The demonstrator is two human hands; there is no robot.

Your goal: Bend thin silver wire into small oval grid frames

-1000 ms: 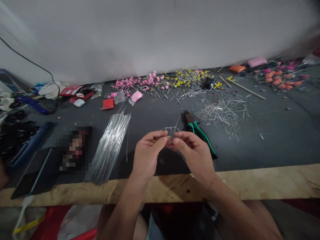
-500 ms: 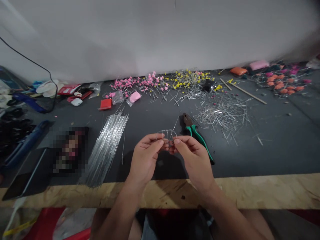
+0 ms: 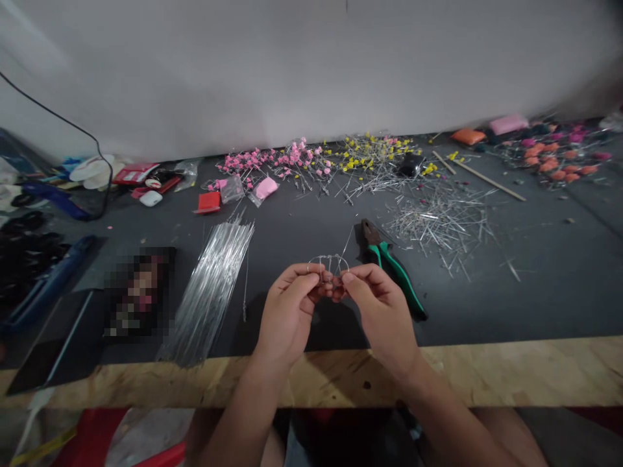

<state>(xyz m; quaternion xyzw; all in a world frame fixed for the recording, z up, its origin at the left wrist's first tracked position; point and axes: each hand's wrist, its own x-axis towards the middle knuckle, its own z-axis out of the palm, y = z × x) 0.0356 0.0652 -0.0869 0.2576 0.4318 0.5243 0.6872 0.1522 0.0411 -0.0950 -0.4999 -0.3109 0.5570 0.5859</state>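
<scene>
Wire loop (image 3: 329,257) wants light, even finger pressure to keep its curve unkinked; left hand (image 3: 286,314) and right hand (image 3: 389,318) pinch its sides, fingertips closed, near the middle of the table's front edge (image 3: 487,366). Compared with the previous frame, the two-handed pinch looks unchanged.
</scene>
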